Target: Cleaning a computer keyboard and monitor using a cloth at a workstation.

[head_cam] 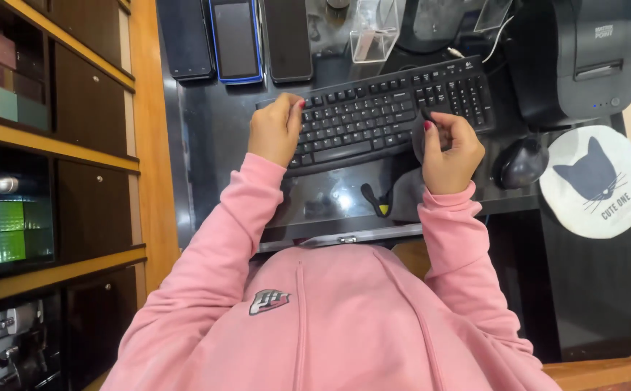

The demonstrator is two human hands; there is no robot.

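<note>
Typing on black keyboard (pixel 380 108): left hand (pixel 275 130) curled over left keys, holding nothing; right hand (pixel 449 148) loosely curled at keyboard's lower right, empty. Next likely needs fingers on keys, mouse (pixel 520 163) just right.

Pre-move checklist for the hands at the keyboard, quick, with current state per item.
1. Left hand on the keyboard: ok, it rests on the left end of the keys.
2. Right hand on the keyboard: ok, fingertips curl at the edge near the number pad.
3. Either hand holding anything: cannot tell for the right, a dark shape lies under its fingers; left holds nothing.
4. Mouse free: ok, it sits untouched right of the right hand, beside the round cat mouse pad.
5. Three phones clear of the hands: ok, they lie flat beyond the keyboard.
6. Printer clear: ok, apart from the hands.
</note>
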